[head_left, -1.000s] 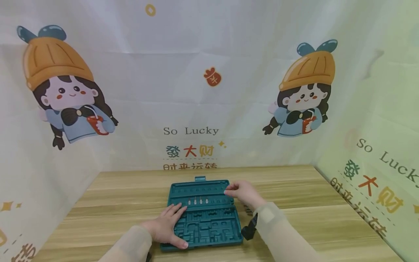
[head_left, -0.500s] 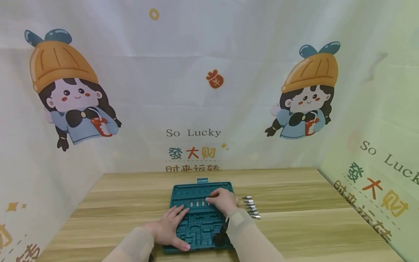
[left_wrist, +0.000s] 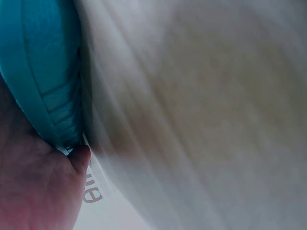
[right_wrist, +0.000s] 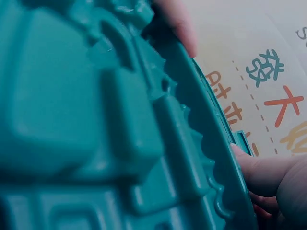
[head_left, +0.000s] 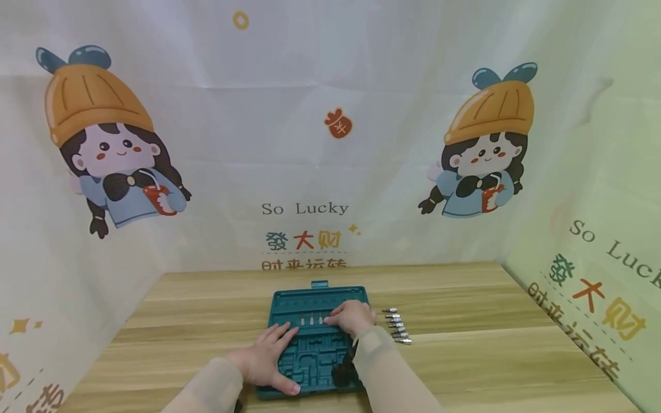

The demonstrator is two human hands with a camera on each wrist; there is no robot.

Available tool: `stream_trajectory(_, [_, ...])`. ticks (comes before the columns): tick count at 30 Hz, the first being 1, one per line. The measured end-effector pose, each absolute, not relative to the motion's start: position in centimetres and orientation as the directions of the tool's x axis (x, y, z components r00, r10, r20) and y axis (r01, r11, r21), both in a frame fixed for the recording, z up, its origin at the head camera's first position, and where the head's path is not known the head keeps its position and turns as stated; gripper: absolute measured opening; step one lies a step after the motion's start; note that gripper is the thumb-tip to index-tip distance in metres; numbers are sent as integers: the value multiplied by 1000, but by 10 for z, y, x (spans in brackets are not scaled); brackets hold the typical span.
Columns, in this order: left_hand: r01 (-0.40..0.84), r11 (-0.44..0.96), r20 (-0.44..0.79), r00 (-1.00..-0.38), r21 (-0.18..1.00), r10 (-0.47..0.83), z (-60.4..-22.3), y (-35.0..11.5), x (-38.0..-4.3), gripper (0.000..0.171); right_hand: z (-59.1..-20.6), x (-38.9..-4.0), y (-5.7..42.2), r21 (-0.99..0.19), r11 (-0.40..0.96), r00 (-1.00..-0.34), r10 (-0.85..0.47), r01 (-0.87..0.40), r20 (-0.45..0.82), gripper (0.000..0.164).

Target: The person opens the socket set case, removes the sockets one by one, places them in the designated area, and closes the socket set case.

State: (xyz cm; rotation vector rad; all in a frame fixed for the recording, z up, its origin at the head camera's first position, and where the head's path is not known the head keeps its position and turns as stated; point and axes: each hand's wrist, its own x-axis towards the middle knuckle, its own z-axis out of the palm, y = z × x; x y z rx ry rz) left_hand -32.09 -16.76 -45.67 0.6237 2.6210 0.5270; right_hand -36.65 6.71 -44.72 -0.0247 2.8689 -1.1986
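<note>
A teal plastic tool case [head_left: 321,295] lies unfolded on the wooden table, its recesses facing up. Several small silver socket bits [head_left: 311,319] stand in a row in its far half. My left hand [head_left: 263,358] rests spread on the case's left side, thumb near the front edge. In the left wrist view that hand [left_wrist: 43,187] lies against the teal case edge [left_wrist: 43,57]. My right hand [head_left: 353,316] reaches over the case, thumb and fingertips pinching at the right end of the row. The socket bit there is mostly hidden by the fingers.
More silver socket bits [head_left: 396,326] lie in a column on the wooden table [head_left: 480,344], right of the case. A latch tab [head_left: 319,284] juts from the case's far edge. A printed cloth [head_left: 392,172] hangs behind the table and along its sides.
My right hand has moved left and down from the case's right edge to the row of bits, uncovering the loose ones on the table. Its fingertips then sank slightly. My left hand has stayed put.
</note>
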Motion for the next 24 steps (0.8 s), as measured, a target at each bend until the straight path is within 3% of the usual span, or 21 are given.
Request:
stream_trajectory(15, [334, 817, -282, -820, 471, 498, -456, -169, -318, 116, -446, -368, 65, -763, 645, -998, -5, 42, -60, 9])
stream_trajectory(24, [329, 813, -283, -819, 480, 499, -452, -168, -317, 116, -449, -364, 70, -744, 668, -998, -57, -36, -4, 10])
